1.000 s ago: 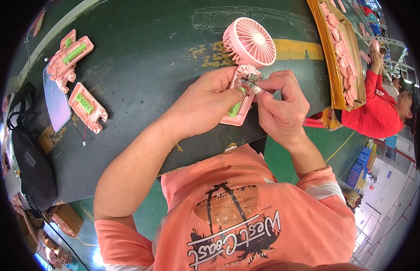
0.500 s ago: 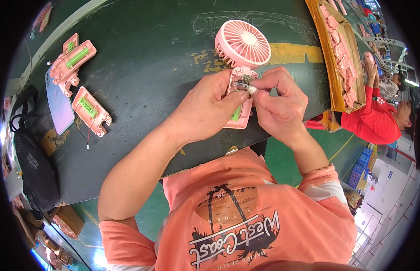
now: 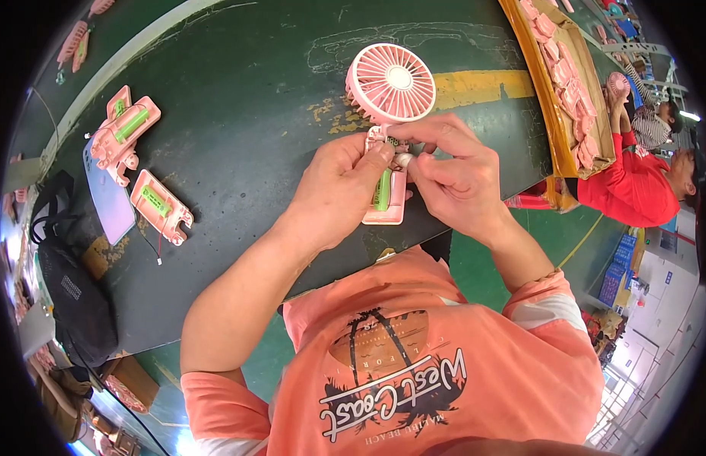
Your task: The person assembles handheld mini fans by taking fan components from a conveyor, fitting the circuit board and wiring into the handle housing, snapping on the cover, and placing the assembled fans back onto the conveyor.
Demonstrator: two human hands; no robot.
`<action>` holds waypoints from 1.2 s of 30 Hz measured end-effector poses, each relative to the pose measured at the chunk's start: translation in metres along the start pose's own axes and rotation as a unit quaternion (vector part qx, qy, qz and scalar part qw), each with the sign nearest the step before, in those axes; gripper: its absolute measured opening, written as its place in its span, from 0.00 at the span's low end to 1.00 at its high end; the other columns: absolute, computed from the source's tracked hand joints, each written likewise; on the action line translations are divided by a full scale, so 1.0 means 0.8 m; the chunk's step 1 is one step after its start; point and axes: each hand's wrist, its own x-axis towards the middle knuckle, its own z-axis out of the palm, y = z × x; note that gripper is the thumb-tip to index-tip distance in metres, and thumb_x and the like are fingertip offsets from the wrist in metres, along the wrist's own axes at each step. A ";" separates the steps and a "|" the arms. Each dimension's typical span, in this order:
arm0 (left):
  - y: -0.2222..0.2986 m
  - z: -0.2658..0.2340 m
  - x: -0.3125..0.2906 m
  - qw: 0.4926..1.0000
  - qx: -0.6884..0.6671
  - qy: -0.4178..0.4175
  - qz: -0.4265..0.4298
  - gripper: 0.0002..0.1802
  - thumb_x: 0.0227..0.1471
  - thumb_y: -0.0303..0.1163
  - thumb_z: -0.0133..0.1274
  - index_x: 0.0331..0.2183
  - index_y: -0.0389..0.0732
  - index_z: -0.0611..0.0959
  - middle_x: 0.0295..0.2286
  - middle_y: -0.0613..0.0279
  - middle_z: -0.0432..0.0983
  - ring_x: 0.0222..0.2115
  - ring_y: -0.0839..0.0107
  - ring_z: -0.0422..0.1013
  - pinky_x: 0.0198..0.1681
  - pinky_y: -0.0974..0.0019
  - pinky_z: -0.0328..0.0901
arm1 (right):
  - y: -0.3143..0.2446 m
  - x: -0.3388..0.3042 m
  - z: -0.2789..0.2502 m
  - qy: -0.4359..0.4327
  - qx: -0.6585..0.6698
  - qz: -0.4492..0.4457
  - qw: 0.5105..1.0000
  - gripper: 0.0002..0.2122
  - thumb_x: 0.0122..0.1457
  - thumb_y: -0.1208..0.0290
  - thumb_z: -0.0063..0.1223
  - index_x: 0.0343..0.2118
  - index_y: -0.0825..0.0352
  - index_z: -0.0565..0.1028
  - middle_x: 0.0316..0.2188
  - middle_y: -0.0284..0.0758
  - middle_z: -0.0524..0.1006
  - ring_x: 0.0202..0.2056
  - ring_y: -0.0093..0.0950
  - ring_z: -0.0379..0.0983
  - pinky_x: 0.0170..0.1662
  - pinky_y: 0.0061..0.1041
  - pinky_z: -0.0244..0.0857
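A pink handheld fan (image 3: 391,82) lies on the dark table with its round grille away from me and its handle (image 3: 397,211) open toward me. Inside the handle sits a green cylindrical battery (image 3: 383,190). My left hand (image 3: 332,182) is closed around the handle's neck, thumb pressed on it. My right hand (image 3: 461,171) pinches at a small circuit board (image 3: 393,142) with a digit display, at the neck below the grille. Something white shows at the right fingertips; I cannot make out what it is. The fingers partly hide the board.
Pink handle shells with green batteries (image 3: 129,125) lie at the left on a bluish sheet (image 3: 116,209); another shell (image 3: 161,207) with a wire lies beside them. A black bag (image 3: 75,292) is at the left edge. At the right stands a carton (image 3: 554,99) of pink parts. A co-worker in red (image 3: 634,186) sits beyond.
The view has shifted slightly. The fan and both hands appear a little farther left, and the right index finger now covers more of the display board. More of the green battery shows.
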 end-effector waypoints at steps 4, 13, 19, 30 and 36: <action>-0.005 0.000 0.002 0.999 0.025 0.012 0.021 0.14 0.65 0.31 0.41 0.41 0.31 0.77 0.31 0.60 0.78 0.29 0.74 0.76 0.31 0.70 0.72 | 0.001 -0.005 0.005 -0.003 0.009 0.028 1.000 0.05 0.48 0.86 0.59 0.20 0.71 0.76 0.35 0.36 0.80 0.32 0.26 0.74 0.31 0.21 0.68; -0.004 0.000 0.002 1.000 0.009 0.020 0.006 0.14 0.65 0.32 0.41 0.41 0.33 0.77 0.32 0.58 0.78 0.28 0.73 0.76 0.30 0.69 0.73 | 0.012 -0.007 0.005 0.012 0.073 0.035 0.997 0.05 0.47 0.87 0.56 0.20 0.72 0.76 0.34 0.36 0.78 0.32 0.28 0.75 0.30 0.23 0.70; 0.001 -0.002 0.003 0.999 -0.048 0.020 -0.002 0.15 0.65 0.34 0.41 0.43 0.33 0.76 0.33 0.57 0.78 0.28 0.71 0.76 0.30 0.68 0.74 | 0.033 -0.009 -0.011 -0.003 -0.059 -0.095 0.994 0.07 0.44 0.91 0.56 0.17 0.75 0.70 0.36 0.43 0.78 0.35 0.36 0.77 0.33 0.29 0.74; 0.005 0.000 0.000 0.999 -0.020 0.028 -0.009 0.15 0.65 0.33 0.40 0.41 0.32 0.77 0.32 0.58 0.77 0.26 0.72 0.75 0.28 0.69 0.73 | 0.022 0.020 -0.024 -0.099 -0.146 -0.292 0.940 0.06 0.40 0.85 0.60 0.24 0.75 0.76 0.31 0.41 0.76 0.28 0.35 0.74 0.26 0.29 0.68; -0.001 -0.004 0.003 1.000 -0.012 0.024 0.015 0.15 0.65 0.32 0.39 0.40 0.32 0.77 0.30 0.58 0.77 0.26 0.73 0.75 0.28 0.70 0.72 | -0.002 -0.009 -0.004 -0.046 -0.103 -0.080 0.990 0.04 0.43 0.89 0.54 0.22 0.75 0.72 0.34 0.43 0.78 0.29 0.37 0.75 0.28 0.29 0.70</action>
